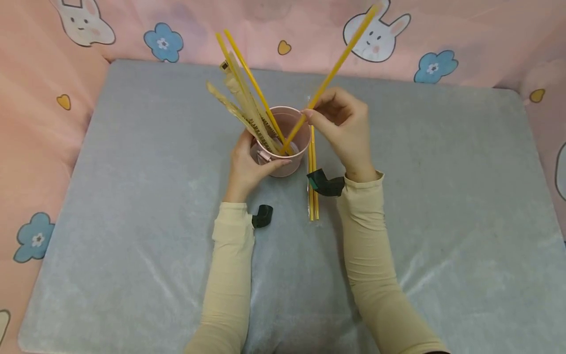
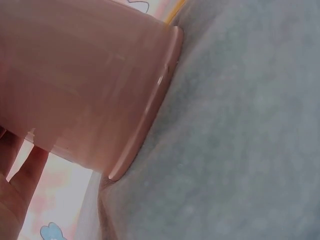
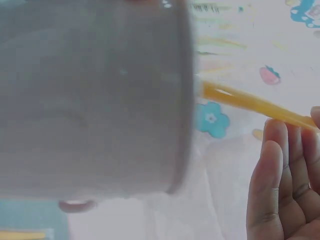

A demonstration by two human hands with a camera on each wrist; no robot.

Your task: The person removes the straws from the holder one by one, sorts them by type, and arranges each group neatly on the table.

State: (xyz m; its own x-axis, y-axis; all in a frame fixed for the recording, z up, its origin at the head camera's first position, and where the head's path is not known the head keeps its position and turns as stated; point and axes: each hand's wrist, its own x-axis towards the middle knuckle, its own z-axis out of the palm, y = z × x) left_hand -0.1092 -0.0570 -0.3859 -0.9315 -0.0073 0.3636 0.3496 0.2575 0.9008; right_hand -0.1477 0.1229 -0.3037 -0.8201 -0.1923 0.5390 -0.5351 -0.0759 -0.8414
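Note:
A small pink bucket (image 1: pixel 286 169) stands upright on the grey table cover, and my left hand (image 1: pixel 246 167) grips its left side, thumb along the front near the rim. My right hand (image 1: pixel 347 125) pinches a yellow straw (image 1: pixel 342 59) between thumb and fingertips; the straw's lower end is inside the bucket. In the right wrist view this straw (image 3: pixel 245 100) slants out past the rim. Paper-wrapped straws (image 1: pixel 252 110) and two other yellow straws (image 1: pixel 252 76) lean left in the bucket. The bucket's wall (image 2: pixel 85 85) fills much of the left wrist view.
Several yellow straws in a clear wrapper (image 1: pixel 313 196) lie on the table just right of the bucket, partly behind my right hand. The grey cover (image 1: pixel 455 206) reaches a pink printed cloth (image 1: pixel 305 34) at the back and sides.

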